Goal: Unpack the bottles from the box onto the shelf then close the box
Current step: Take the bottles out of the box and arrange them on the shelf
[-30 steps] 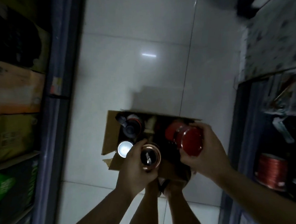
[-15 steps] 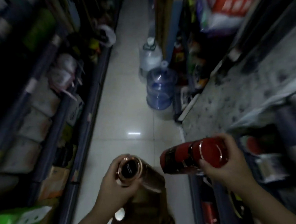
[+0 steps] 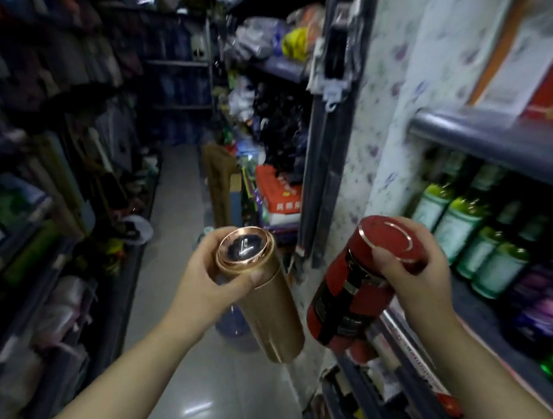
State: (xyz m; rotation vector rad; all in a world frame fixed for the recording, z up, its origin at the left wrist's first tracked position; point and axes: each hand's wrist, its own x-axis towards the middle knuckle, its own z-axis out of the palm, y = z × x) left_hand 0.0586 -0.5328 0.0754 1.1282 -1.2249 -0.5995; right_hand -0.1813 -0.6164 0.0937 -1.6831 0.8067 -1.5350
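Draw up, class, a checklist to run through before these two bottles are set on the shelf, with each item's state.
1. Left hand grips the gold bottle near its cap: ok.
2. Right hand grips the red bottle at its top: ok.
3. Bottles apart, not knocking: ok.
4. Both caps on: ok.
5. Free space on the right shelf beside the green bottles: cannot tell.
6. Box in sight: not ok.

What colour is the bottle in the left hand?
Copper-gold, with a dark cap top; the bottle in the left hand shows best in the head view.
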